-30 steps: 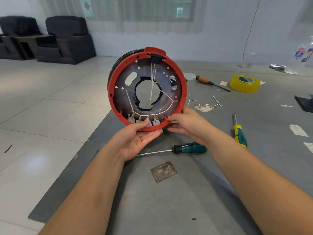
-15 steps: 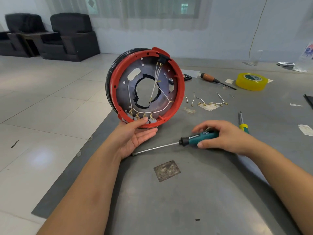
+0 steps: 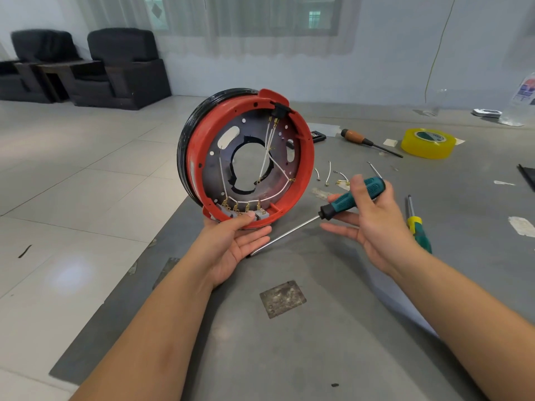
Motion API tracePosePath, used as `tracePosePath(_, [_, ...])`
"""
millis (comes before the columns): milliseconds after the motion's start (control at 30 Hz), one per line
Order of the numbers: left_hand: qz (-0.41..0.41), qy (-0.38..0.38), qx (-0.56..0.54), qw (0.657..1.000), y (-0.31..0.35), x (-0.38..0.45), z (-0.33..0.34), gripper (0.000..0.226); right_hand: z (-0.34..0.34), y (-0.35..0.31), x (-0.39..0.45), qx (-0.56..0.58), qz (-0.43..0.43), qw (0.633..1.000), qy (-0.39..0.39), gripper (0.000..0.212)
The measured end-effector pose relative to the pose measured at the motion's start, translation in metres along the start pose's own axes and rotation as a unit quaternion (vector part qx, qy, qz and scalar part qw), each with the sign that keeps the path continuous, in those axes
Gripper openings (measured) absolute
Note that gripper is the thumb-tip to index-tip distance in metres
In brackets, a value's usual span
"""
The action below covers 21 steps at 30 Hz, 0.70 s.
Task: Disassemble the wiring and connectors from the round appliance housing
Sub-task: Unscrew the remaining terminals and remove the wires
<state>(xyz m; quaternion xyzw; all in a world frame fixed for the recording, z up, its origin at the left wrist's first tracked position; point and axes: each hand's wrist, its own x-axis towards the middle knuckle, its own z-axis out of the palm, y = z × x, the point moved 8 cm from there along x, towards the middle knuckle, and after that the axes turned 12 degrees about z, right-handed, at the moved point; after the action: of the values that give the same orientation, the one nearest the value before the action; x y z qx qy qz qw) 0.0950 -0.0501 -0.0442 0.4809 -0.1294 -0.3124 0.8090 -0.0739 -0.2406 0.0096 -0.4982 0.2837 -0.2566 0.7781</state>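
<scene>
The round red housing [image 3: 304,180] stands on edge at the grey mat's left side, its open face turned toward me. White wires [image 3: 269,146] run from a black connector [image 3: 279,109] at the top down to several brass terminals and grey blocks [image 3: 246,211] along the bottom rim. My left hand [image 3: 231,244] holds the bottom rim, thumb on the blocks, palm up. My right hand [image 3: 373,224] grips a teal-handled screwdriver [image 3: 351,198] just right of the housing, its shaft pointing down-left over the mat.
Loose removed wires [image 3: 330,176] lie right of the housing. A yellow-green screwdriver [image 3: 417,224], an orange-handled screwdriver [image 3: 364,140], a yellow tape roll [image 3: 428,143] and a plastic bottle [image 3: 524,102] sit farther right. A metal plate [image 3: 282,298] lies near me. Tiled floor lies left of the mat [image 3: 318,342].
My right hand left the housing rim, picked the teal screwdriver up off the mat and raised it beside the housing. My left hand turned the housing slightly to the right.
</scene>
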Motion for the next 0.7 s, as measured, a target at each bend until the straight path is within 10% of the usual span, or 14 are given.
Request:
tracePosePath(267, [0.023, 0.010, -0.025, 0.999, 0.001, 0.000, -0.001, 0.063, 0.032, -0.023, 0.019, -0.040, 0.002, 0.995, -0.087, 0.076])
tracePosePath(700, [0.054, 0.038, -0.031, 0.997, 0.002, 0.003, -0.003, 0.062, 0.051, -0.036, 0.025, -0.112, -0.069, 0.990, -0.050, 0.071])
